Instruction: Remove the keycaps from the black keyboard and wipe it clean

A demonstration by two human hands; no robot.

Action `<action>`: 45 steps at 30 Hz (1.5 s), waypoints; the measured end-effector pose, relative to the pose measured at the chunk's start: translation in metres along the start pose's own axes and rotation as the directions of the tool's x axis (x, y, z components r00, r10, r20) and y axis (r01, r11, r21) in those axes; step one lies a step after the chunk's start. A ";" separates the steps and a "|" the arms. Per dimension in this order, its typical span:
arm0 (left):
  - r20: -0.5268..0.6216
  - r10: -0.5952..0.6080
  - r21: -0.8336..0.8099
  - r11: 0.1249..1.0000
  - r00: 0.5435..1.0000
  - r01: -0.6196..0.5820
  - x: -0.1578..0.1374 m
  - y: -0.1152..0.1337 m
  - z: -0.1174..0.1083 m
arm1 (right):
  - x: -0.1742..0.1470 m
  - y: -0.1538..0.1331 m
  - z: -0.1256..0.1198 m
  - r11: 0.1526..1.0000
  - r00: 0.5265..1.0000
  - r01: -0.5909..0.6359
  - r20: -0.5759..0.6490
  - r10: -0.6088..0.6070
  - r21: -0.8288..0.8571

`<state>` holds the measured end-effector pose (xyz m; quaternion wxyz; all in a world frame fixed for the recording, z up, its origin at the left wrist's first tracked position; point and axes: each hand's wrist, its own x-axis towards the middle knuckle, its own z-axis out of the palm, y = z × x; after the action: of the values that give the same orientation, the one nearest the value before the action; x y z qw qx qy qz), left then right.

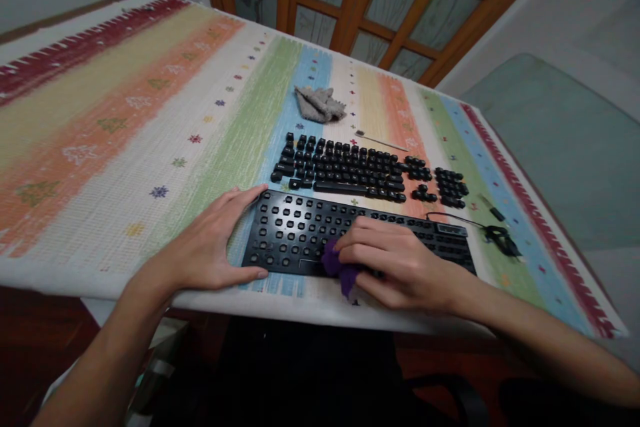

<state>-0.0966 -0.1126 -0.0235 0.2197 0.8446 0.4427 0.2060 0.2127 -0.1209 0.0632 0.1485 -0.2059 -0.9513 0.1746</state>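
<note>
A black keyboard base (300,227) with its keycaps off lies near the table's front edge. My left hand (210,240) grips its left end, thumb at the near corner and fingers at the far corner. Bunched in my right hand (395,260) is a purple cloth (341,267), pressed against the base's lower middle part. That hand and forearm cover some of the base's right half. Just beyond the base, the loose black keycaps (345,163) are laid out in keyboard order.
Behind the keycaps lie a crumpled grey cloth (320,104) and a thin brush-like stick (383,141). A coiled black cable (501,240) sits at the right, by a small dark piece (497,213). A striped tablecloth (200,140) covers the table. Beyond it are wood-framed glass doors (345,0).
</note>
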 end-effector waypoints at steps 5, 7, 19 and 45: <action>-0.001 0.023 0.017 1.000 1.000 -0.023 0.000 0.001 -0.001 | 0.004 0.001 0.019 0.987 0.999 0.008 0.034 -0.002 -0.161; -0.003 0.027 0.022 0.999 1.000 -0.027 0.000 0.002 -0.001 | 0.009 0.000 0.028 0.984 0.998 0.002 0.056 0.009 -0.178; 0.007 0.009 0.014 1.000 1.000 -0.009 0.000 0.004 -0.002 | 0.024 -0.007 0.047 0.970 0.980 -0.042 0.181 0.087 -0.240; -0.009 0.037 0.009 0.999 0.999 -0.037 0.001 0.003 -0.002 | 0.027 -0.021 0.056 0.964 0.973 0.059 0.232 0.002 -0.258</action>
<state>-0.0952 -0.1131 -0.0203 0.2100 0.8526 0.4289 0.2120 0.1617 -0.1425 0.0268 0.0108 -0.1884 -0.9797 0.0673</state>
